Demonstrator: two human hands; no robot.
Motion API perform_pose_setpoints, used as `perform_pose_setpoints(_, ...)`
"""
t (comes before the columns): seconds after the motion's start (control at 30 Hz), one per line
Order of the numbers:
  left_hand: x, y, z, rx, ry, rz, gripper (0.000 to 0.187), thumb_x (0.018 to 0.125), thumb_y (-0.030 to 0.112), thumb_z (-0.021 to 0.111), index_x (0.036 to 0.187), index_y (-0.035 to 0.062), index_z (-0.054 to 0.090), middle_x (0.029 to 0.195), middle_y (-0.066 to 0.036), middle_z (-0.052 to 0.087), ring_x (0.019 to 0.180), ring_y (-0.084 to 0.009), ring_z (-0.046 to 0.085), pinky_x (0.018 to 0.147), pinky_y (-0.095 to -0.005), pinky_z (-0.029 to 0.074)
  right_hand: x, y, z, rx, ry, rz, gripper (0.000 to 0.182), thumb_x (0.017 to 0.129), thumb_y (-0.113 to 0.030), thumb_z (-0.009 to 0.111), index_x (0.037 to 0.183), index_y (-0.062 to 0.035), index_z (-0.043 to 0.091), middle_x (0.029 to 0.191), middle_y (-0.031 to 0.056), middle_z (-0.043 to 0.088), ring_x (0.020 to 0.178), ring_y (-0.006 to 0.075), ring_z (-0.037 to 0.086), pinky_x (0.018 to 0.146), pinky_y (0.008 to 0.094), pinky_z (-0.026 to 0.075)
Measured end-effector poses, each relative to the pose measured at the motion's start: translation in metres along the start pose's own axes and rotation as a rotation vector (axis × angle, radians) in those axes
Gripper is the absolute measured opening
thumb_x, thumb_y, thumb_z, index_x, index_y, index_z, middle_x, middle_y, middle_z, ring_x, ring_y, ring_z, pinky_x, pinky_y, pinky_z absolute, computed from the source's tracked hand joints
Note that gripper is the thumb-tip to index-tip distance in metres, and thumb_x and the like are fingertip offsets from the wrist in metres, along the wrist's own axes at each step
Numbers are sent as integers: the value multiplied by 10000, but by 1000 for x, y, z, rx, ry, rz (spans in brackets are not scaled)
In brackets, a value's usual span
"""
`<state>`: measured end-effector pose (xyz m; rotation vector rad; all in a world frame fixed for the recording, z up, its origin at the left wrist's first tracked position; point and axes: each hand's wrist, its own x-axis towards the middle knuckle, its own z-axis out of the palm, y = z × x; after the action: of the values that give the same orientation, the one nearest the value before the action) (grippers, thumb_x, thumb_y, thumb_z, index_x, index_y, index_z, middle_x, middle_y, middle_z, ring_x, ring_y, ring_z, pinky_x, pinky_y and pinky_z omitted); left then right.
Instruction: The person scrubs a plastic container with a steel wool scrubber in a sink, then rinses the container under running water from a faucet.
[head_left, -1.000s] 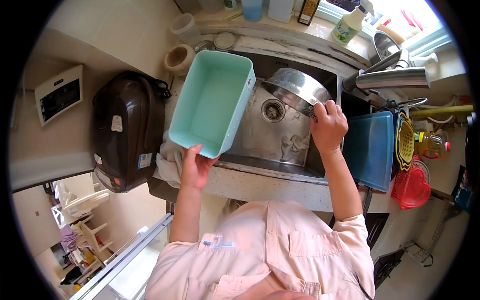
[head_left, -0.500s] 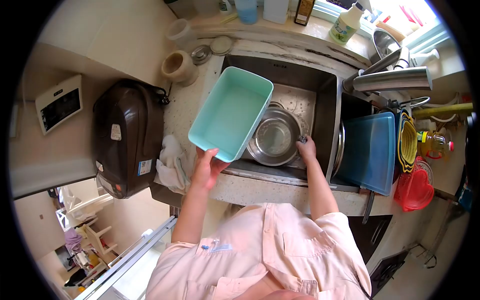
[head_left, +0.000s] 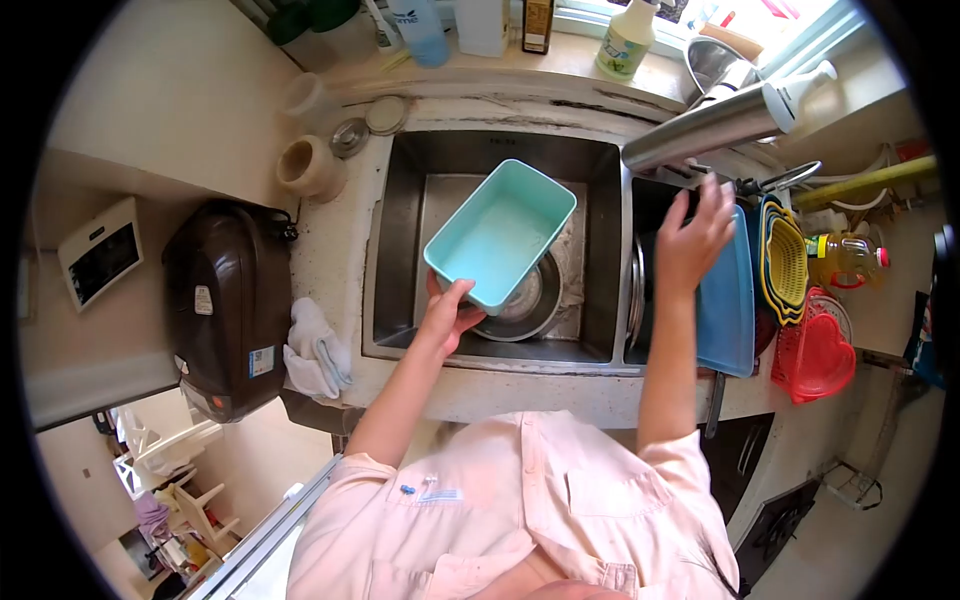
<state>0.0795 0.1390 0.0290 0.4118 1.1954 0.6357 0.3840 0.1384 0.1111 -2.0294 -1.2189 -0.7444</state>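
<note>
While my left hand [head_left: 447,315] grips the teal tub [head_left: 500,233] by its near end, long axis running away up-right, open face upward, my right hand [head_left: 692,240] hovers spread and empty.

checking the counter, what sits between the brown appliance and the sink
In the head view, a crumpled white cloth lies on the counter between the brown appliance and the sink rim.
</note>
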Motion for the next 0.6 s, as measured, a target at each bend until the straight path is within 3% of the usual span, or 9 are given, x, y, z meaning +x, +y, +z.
perform_pose_setpoints(0.07,10,-5,8,-22,-33,-87,715,728,259,643,1289,220,202,1189,-106,410,1051,-273,479,762,-444,490,29,42,35,-191,3,28,449,822,-257,575,1216,-63,482,1211,237,442,1090,382,428,932,437,363)
perform_pose_setpoints(0.13,15,-16,19,-17,2,-41,725,718,295,652,1275,222,194,1201,-128,383,1049,-298,459,759,-467,481,44,77,75,-236,-239,125,436,873,-355,473,1170,-38,512,1179,257,478,1054,414,478,889,454,409)
perform_pose_setpoints(0.2,17,-21,23,-6,33,-76,744,719,301,652,1281,227,171,1200,-144,381,1036,-305,465,759,-467,480,58,95,91,-192,-707,212,352,896,-309,421,966,1,570,969,274,582,917,414,565,799,474,453)
perform_pose_setpoints(0.27,16,-22,25,23,39,-96,796,711,324,657,1294,234,123,1198,-166,378,1010,-320,474,750,-458,479,62,115,105,-187,-800,38,316,879,-279,453,941,-6,598,942,244,601,930,385,567,808,453,452)
perform_pose_setpoints(0.37,17,-27,22,73,59,-151,861,692,385,661,1313,230,86,1207,-176,378,977,-342,495,766,-461,468,80,140,121,-173,-999,-52,221,824,-234,536,907,-63,649,980,202,604,935,341,578,797,421,463)
perform_pose_setpoints(0.4,14,-27,22,94,75,-149,893,688,396,662,1325,229,59,1223,-182,372,969,-345,500,778,-467,463,96,122,111,-233,-1172,-21,154,764,-141,595,874,-48,651,985,209,600,945,327,578,784,394,477)
perform_pose_setpoints(0.53,5,-19,28,184,100,-123,1021,678,433,662,1365,219,-61,1290,-199,339,953,-360,513,825,-480,440,99,126,134,-504,-1216,-369,247,613,-61,722,845,-23,647,953,161,624,894,309,587,772,342,494)
perform_pose_setpoints(0.57,3,-18,27,209,99,-120,1052,676,439,662,1372,215,-95,1307,-201,329,954,-363,515,836,-482,434,101,128,137,-542,-1253,-380,254,612,-77,728,847,-23,648,947,149,627,882,298,590,770,333,497)
perform_pose_setpoints(0.6,2,-16,26,226,103,-117,1068,677,444,662,1373,211,-113,1316,-198,323,972,-365,510,839,-478,433,100,139,132,-514,-1190,-590,298,612,-145,717,875,-22,651,928,154,627,884,300,582,794,337,477)
